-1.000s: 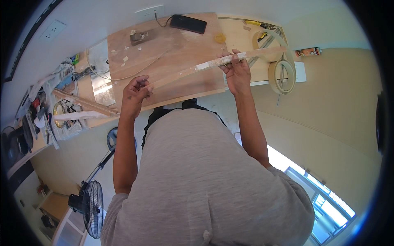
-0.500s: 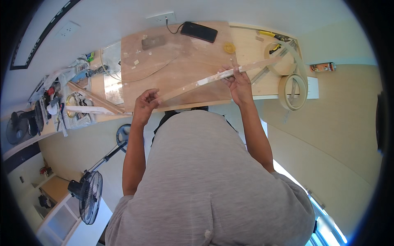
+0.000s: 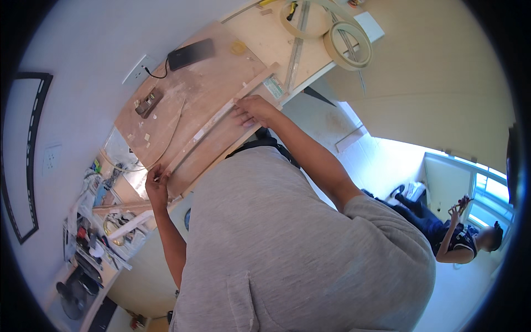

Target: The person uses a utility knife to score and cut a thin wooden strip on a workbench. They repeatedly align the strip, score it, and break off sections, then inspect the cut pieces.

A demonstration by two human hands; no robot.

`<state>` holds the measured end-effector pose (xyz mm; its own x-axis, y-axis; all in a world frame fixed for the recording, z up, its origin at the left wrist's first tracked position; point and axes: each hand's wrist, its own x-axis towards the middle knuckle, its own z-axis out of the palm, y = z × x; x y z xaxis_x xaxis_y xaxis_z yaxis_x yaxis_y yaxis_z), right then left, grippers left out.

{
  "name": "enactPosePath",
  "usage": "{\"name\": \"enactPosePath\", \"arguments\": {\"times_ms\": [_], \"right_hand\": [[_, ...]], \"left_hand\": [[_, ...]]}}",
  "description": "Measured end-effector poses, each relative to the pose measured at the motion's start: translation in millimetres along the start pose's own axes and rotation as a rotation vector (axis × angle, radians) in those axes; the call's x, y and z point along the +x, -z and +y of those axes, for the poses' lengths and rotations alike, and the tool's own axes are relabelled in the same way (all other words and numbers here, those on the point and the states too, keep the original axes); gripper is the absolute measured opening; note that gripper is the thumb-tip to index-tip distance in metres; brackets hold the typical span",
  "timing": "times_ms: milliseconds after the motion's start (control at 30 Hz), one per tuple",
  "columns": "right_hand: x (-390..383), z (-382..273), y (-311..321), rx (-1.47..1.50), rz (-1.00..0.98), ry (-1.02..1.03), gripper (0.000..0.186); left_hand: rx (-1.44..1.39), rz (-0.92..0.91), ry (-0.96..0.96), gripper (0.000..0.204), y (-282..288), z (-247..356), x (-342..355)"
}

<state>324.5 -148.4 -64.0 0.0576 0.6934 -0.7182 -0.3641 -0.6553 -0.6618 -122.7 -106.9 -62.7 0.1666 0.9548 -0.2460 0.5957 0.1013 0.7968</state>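
Observation:
A long thin wooden strip (image 3: pixel 206 128), pale with whitish patches, lies slantwise low over or on the reddish-brown board (image 3: pixel 204 83) on the bench. My left hand (image 3: pixel 157 181) is at its near-left end, with the thumb and fingers closed around that end. Farther right, my right hand (image 3: pixel 255 112) grips the strip's edge between thumb and forefinger, its other fingers spread beneath. Whether the strip touches the board all along cannot be made out. A small dark wooden plane (image 3: pixel 148 103) and a thin bent strip (image 3: pixel 178 127) rest on the board beyond my left hand.
A black phone (image 3: pixel 191 54) on a cable and a yellow ring (image 3: pixel 238 47) lie at the back. Rolls of pale edging (image 3: pixel 348 47) and a metal ruler (image 3: pixel 297 52) are right. Tools and scraps (image 3: pixel 97 238) crowd the left. Another person (image 3: pixel 459 238) is at far right.
My view has swung round, so the bench now slants up to the right. The strip has come down closer to the board, both hands still on it. Another person has come into view.

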Motion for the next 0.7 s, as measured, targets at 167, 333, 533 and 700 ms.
{"name": "enactPosePath", "arguments": {"times_ms": [167,333,533,700], "right_hand": [[-8,30,3,-0.177,0.233,0.313,0.028],[-17,58,19,-0.203,0.508,0.567,0.020],[-33,68,-6,-0.577,0.556,0.769,0.041],[-25,57,-54,-1.245,0.418,0.786,0.066]], "left_hand": [[0.265,0.138,-0.228,0.044,30,-31,11],[0.041,0.204,-0.111,0.033,54,-51,35],[-0.121,0.039,-0.425,0.029,32,-9,93],[0.453,0.213,-0.727,0.059,8,43,163]]}}
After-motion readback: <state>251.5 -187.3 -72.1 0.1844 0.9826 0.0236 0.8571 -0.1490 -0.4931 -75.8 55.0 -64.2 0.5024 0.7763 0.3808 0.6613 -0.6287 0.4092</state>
